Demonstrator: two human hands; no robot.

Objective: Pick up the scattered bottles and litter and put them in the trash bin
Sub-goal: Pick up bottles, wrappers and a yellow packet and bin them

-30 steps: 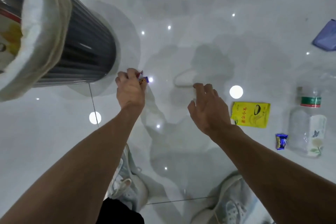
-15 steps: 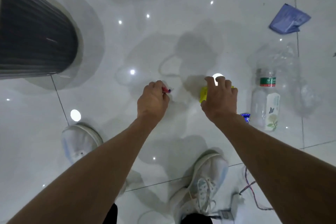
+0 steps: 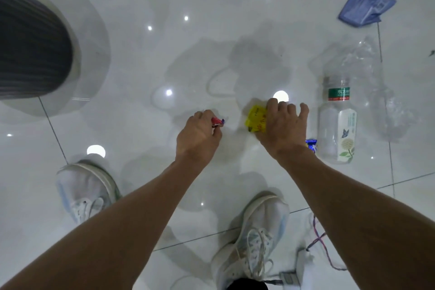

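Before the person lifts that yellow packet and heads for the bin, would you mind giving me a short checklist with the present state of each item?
1. Right hand on the yellow packet: ok, fingers cover it, crumpling it.
2. Packet clear of the floor: cannot tell.
3. Left hand secure on the red wrapper: ok, closed round it, one end sticking out.
4. Trash bin within sight: ok, at far left, though its opening is out of frame.
5. Litter left: not ok; clear bottle, blue candy wrapper, blue pouch and clear plastic bag lie on the floor.
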